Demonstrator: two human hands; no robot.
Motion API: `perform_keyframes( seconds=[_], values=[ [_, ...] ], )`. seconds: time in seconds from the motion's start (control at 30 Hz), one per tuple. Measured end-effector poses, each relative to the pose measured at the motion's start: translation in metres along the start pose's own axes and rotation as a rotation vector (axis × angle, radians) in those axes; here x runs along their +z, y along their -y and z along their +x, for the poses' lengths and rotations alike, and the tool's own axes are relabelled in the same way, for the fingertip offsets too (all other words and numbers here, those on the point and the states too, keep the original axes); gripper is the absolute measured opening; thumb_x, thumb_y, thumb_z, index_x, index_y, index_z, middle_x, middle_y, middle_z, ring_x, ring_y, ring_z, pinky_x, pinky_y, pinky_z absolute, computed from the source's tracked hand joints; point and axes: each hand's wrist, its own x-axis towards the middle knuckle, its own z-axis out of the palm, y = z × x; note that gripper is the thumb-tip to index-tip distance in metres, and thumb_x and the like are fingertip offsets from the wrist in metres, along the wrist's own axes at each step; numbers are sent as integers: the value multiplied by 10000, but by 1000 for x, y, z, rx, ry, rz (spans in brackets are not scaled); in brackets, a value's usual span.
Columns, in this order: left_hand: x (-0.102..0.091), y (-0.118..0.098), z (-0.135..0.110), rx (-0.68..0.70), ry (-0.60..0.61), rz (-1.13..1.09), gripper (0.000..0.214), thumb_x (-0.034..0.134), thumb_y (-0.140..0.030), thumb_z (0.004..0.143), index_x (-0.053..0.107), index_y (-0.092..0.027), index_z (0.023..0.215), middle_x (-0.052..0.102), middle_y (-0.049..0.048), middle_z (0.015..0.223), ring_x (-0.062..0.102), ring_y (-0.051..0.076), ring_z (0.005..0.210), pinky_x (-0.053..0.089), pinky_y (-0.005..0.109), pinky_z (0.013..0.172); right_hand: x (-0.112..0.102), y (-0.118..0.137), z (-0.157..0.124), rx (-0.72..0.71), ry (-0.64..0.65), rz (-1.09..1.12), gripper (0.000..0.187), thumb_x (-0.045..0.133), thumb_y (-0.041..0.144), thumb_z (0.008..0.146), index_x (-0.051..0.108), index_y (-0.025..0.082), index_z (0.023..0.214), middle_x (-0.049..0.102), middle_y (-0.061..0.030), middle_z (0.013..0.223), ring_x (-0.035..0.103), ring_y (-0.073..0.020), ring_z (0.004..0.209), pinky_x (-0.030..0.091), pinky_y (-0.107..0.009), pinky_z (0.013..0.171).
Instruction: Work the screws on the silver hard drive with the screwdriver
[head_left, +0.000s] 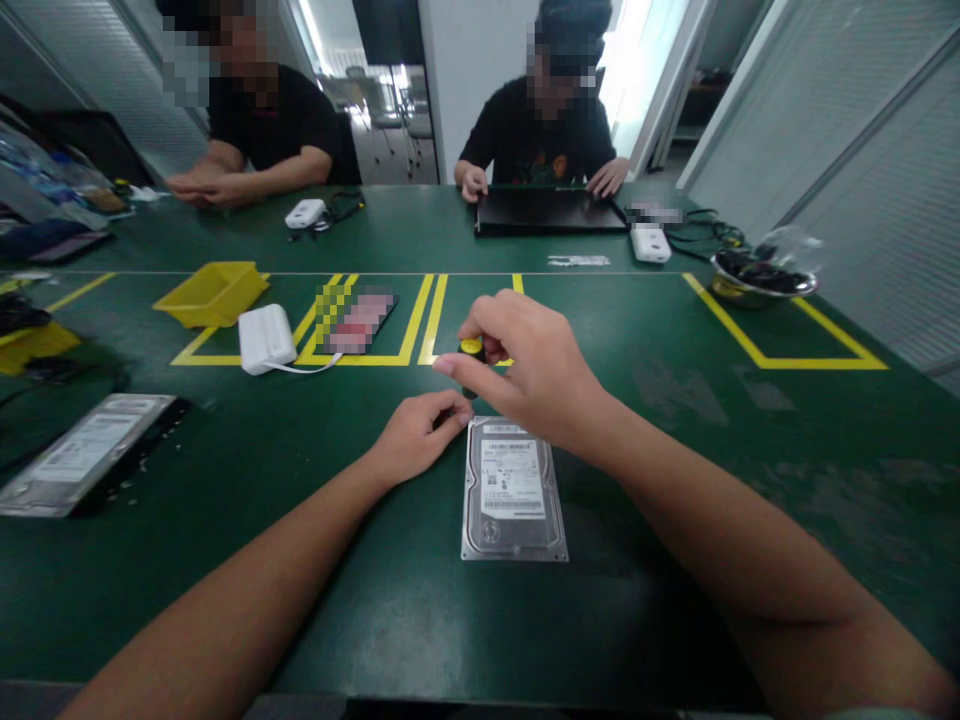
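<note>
A silver hard disk drive (pixel 512 545) with a white label lies flat on the green table in front of me. My right hand (pixel 525 360) grips a short screwdriver (pixel 472 347) with a yellow and black handle. It stands upright over the drive's far left corner; its tip is too small to make out. My left hand (pixel 420 435) rests on the table beside that same corner, its fingers pinched together close to the screwdriver's shaft. Whatever lies between those fingertips is hidden.
Another hard drive (pixel 94 445) lies at left on a dark strip with small bits. Beyond my hands are a yellow bin (pixel 214 293), a white power bank (pixel 267 338) cabled to a phone (pixel 365 322), and a metal bowl (pixel 761 283). Two people sit opposite, one holding a black panel (pixel 551 211).
</note>
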Motion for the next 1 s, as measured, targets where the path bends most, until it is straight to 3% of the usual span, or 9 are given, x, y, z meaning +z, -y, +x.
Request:
perform_keyframes(
  seconds=[0.3,0.57,0.8,1.0],
  values=[
    [0,-1,0,0,-5,-26,203,514,-313,947,674,-188,948,703,-6,880,607,157,749,407,273,684,1,3,0,12,-1,26,322,544,383,952,713,133,841,564,-40,794,529,-155,804,370,-280,721],
    [0,0,0,-17,2,-39,195,520,-317,946,665,-187,953,715,-3,930,617,163,787,410,274,697,0,3,-1,-12,-18,21,357,454,305,995,728,127,850,568,-51,801,547,-161,838,397,-295,768],
    [-1,-2,0,-29,4,-42,183,526,-303,942,670,-194,967,700,-20,873,602,150,748,396,269,682,0,0,1,-8,-61,74,231,560,248,935,731,102,988,643,-63,847,572,-156,823,418,-283,750],
    [0,-2,0,-29,15,-59,156,526,-282,939,646,-186,912,672,-24,829,581,136,730,387,262,671,-7,1,3,62,-44,136,109,606,226,880,679,145,875,678,-3,806,588,-125,733,414,-254,692]
  ],
)
